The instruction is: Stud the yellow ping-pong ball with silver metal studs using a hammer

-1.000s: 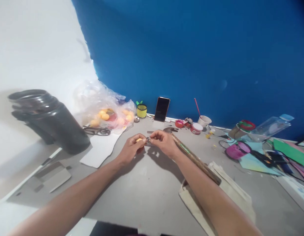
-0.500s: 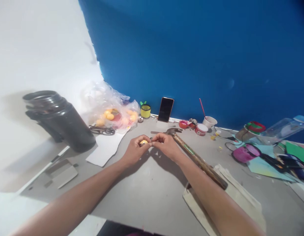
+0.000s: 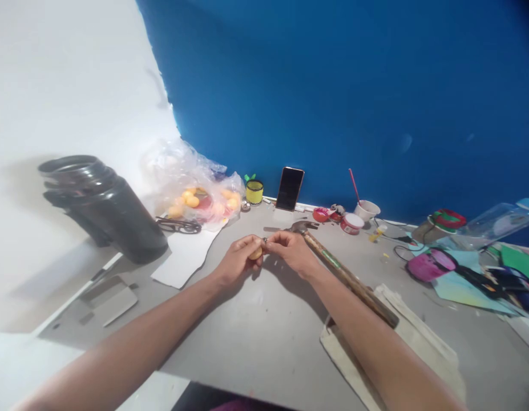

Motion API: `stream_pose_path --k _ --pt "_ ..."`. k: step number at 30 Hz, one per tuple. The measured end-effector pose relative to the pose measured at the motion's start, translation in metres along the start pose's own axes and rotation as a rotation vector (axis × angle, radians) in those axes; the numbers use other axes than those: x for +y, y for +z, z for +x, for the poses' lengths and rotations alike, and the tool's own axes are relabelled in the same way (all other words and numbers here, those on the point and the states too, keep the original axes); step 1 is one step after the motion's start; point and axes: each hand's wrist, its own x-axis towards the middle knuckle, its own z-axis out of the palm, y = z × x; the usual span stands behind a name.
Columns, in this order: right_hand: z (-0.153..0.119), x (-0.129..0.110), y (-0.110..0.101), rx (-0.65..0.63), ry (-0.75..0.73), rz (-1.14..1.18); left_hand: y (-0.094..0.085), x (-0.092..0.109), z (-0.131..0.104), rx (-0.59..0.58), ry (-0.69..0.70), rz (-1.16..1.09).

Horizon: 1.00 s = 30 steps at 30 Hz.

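Observation:
My left hand (image 3: 239, 260) is closed on a small rounded yellow-orange piece (image 3: 255, 254), held between thumb and fingers above the grey table. My right hand (image 3: 290, 251) meets it from the other side, its thumb and index finger pinched at a tiny dark metallic piece (image 3: 265, 241). Whether that tiny piece is attached to the yellow one I cannot tell. Beside my right hand lies a claw hammer (image 3: 345, 271) with a worn wooden handle, its head pointing away. My right forearm passes over a beige cloth (image 3: 414, 342), partly hiding it.
A large dark flask (image 3: 105, 211) stands open at left. Behind it are a plastic bag (image 3: 196, 188) with yellow balls, glasses (image 3: 181, 226) and white paper (image 3: 182, 260). A phone (image 3: 290, 188) leans on the blue wall. Rightward are a paper cup (image 3: 367, 211) and a pink pouch (image 3: 429, 264).
My left hand has turned, so the yellow piece shows its rounded side lower between the fingers. The right hand stays pinched close by. The view has shifted slightly.

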Motion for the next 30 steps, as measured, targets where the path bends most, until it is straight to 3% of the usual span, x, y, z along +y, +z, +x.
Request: stream_pose_path --k 5,9,14,24,30 --pt "0.004 0.003 -0.008 0.027 0.092 0.134 0.002 0.006 -0.003 -0.098 -0.06 -0.193" --pt "0.004 -0.002 -0.014 0.018 0.143 0.208 0.003 0.01 -0.008 -0.093 -0.014 -0.045" --pt "0.002 -0.011 -0.017 -0.023 0.148 0.294 0.004 0.013 -0.009 0.019 0.086 0.199" --pt "0.001 -0.004 -0.016 -0.119 0.121 0.275 0.003 0.011 -0.01 -0.027 0.095 0.238" --pt "-0.001 -0.008 -0.015 -0.154 0.125 0.237 0.003 0.012 -0.013 0.006 0.115 0.389"
